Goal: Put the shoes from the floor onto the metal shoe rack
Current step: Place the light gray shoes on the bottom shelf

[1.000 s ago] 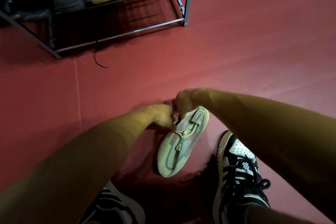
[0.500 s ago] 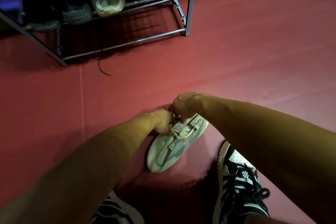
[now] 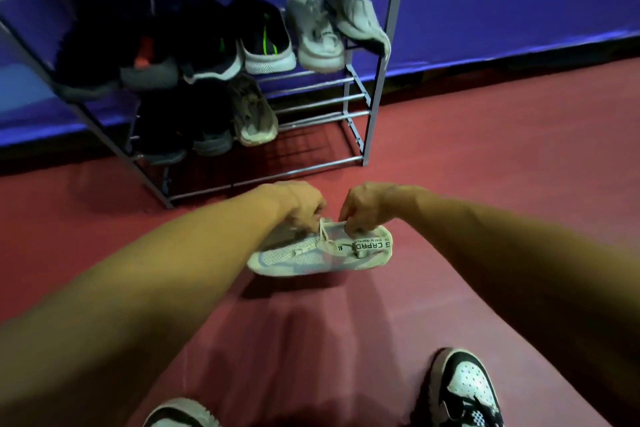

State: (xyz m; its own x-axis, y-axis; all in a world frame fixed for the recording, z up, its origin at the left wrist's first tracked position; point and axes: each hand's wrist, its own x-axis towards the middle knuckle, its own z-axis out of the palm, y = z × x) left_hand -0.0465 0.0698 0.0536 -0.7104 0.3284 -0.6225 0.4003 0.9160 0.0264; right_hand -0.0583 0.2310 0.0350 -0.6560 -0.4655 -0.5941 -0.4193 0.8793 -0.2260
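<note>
Shoe rack (image 3: 375,87) of metal stands ahead of you, sneakers filling its left side. Below it, your left hand (image 3: 304,206) pinches the lace and your right hand (image 3: 363,206) grips the collar of a pale mesh sneaker (image 3: 311,255), held just above the red floor (image 3: 502,156).

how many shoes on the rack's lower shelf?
3 visible: tan shoe at right, grey-toed shoe beside it, dark shoe at left. More may be hidden in shadow.
</note>
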